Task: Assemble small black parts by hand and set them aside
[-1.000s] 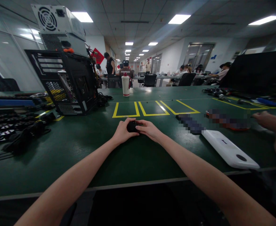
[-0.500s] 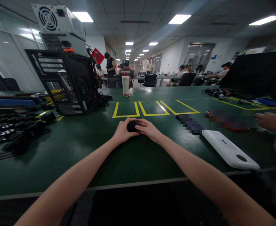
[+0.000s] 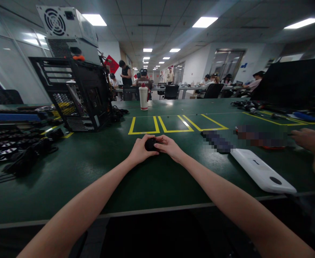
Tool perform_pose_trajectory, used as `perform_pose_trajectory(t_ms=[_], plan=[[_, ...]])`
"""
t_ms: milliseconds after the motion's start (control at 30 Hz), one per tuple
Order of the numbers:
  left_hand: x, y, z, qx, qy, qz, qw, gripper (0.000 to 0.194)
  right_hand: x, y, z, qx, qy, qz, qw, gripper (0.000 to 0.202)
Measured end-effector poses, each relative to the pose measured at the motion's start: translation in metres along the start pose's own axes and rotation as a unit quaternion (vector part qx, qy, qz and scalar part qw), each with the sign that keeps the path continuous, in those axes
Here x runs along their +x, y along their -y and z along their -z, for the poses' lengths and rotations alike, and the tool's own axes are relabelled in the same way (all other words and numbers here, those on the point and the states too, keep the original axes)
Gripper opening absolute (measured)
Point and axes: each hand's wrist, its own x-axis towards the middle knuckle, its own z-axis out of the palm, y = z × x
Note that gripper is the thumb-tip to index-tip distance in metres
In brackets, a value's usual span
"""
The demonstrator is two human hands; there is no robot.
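Curving partly open, the fingers of the left hand hold a small black object just below the frame's centre; those of the right hand, nearly closed, pinch its right side. Uneven pressure from the two sides could twist it loose onto the green tabletop.

A single head-worn camera looks forward and down over the green table, across the room

Dim room — ceiling panels glow white, glare spots the tabletop, edges stretch wide.
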Motion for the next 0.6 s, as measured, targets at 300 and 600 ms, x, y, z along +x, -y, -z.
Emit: perform_pose_trajectory(t_ms=[300, 600], plan=[[0.0006, 0.0004, -0.0013, 0.004, -0.005, -0.003, 1.0, 0.061, 0.0018, -0.0019, 0.0, 0.004, 0.007, 0.034, 0.999, 0.036], [0.0004, -0.0001, 0.0008, 0.001, 0.004, -0.005, 1.0, 0.061, 0.0009, -0.0004, -0.0015, -0.022, -0.01, 0.024, 0.999, 0.029]])
